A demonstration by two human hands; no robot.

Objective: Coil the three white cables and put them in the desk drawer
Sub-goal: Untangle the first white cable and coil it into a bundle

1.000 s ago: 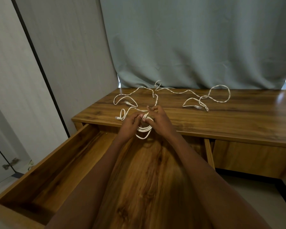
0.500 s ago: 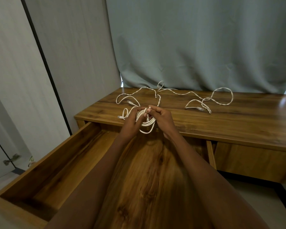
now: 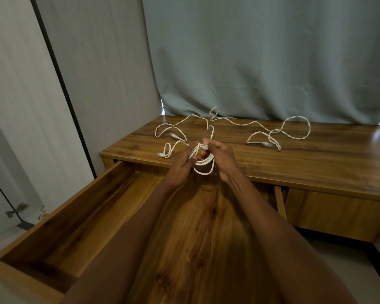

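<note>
1. Left hand [image 3: 181, 164] curls round the coil's [image 3: 203, 160] left side, forearm reaching over the open drawer [image 3: 92, 216].
2. Right hand [image 3: 223, 160] pinches the coil's top, fingertips [image 3: 205, 143] bent inward.
3. The coil hangs at the counter's [image 3: 294, 159] front edge.
4. Loose cables [image 3: 279, 134] sprawl on the counter behind.

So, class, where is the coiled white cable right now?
In the head view's centre, the coiled cable is held between the left hand and right hand, above the open drawer.
</note>
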